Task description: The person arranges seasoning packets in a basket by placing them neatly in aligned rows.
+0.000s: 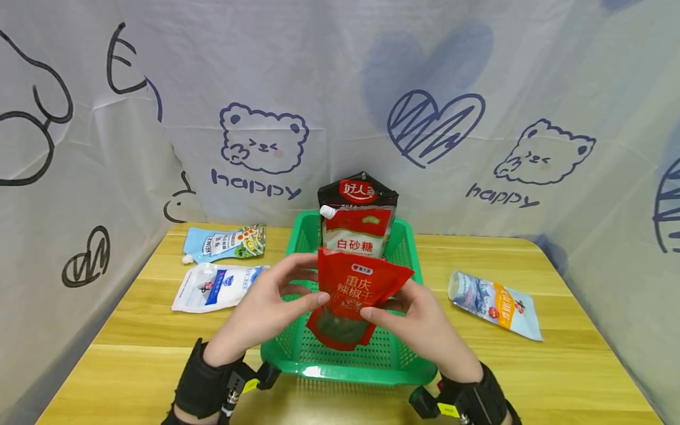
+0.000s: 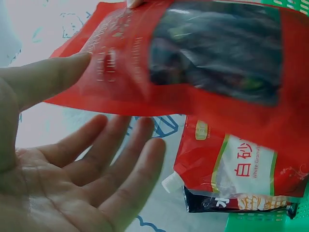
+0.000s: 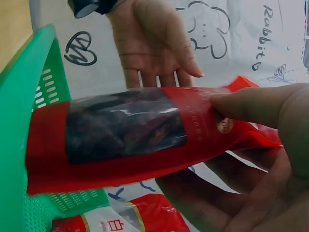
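Observation:
Above the basket, a red bag of dried chili [image 1: 366, 283] with a clear window stands tilted. My right hand [image 1: 425, 321] pinches its right side, thumb in front and fingers behind. At its left edge is my left hand [image 1: 281, 298], fingers spread loosely apart behind and below the bag; its thumb [image 2: 63, 72] overlaps the front, and whether it presses is unclear. Inside the green basket [image 1: 347, 373], at the back, stand a red-and-white sugar pouch [image 1: 356, 236] with a white cap and a black pouch [image 1: 358, 190] behind it, partly hidden.
Left of the basket lie a light-blue Heinz pouch [image 1: 225, 243] and a white-and-blue packet [image 1: 218, 287]. A light-blue and orange packet [image 1: 496, 306] lies to the right on the wooden table [image 1: 563, 366]. A printed white curtain [image 1: 340, 88] hangs behind.

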The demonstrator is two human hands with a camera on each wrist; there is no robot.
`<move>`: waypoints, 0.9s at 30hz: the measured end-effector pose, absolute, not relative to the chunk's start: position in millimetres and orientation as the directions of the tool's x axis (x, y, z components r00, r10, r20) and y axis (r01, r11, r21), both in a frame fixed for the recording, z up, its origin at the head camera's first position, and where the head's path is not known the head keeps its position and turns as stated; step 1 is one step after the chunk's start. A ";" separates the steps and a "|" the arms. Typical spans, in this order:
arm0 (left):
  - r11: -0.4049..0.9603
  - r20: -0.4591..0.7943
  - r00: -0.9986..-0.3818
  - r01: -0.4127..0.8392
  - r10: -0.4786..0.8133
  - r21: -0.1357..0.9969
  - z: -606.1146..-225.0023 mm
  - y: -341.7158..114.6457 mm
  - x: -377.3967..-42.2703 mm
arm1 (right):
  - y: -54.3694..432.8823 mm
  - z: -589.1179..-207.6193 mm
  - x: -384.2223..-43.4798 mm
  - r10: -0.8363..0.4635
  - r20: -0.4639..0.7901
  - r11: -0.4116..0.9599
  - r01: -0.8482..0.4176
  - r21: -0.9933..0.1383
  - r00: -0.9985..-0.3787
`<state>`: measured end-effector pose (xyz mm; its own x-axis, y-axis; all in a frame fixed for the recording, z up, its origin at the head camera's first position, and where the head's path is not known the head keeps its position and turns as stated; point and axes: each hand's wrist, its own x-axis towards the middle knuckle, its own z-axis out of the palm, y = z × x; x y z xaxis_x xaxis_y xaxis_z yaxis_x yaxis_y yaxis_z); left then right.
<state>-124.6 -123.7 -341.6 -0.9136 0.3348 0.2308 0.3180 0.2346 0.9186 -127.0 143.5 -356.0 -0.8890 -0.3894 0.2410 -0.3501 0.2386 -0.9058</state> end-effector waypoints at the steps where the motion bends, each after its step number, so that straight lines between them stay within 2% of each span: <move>1: 0.232 0.251 -0.911 0.334 0.326 0.913 -341.3 -123.2 -124.4 | 143.5 -356.4 -127.2 -0.400 0.242 0.263 -0.363 -0.894 -0.884; 7: 0.228 0.338 -0.885 0.418 0.320 0.880 -340.7 -121.6 -122.7 | 141.7 -358.2 -127.2 -0.483 0.211 0.309 -0.391 -0.867 -0.850; 15: 0.231 0.372 -0.842 0.481 0.392 0.846 -344.7 -119.2 -123.6 | 142.0 -359.4 -127.4 -0.569 0.190 0.307 -0.422 -0.853 -0.800; 23: 0.249 0.330 -0.871 0.433 0.365 0.866 -345.2 -113.6 -123.4 | 147.5 -356.2 -130.4 -0.613 0.199 0.310 -0.464 -0.829 -0.765; 27: 0.295 0.341 -0.875 0.445 0.344 0.845 -343.8 -112.5 -125.3 | 154.1 -351.9 -132.6 -0.600 0.200 0.291 -0.445 -0.847 -0.774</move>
<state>-125.3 -112.5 -343.8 -0.8750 0.3439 0.3407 0.4452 0.2954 0.8453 -132.6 154.1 -351.9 -0.7744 -0.6001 0.2003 -0.4447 0.2911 -0.8471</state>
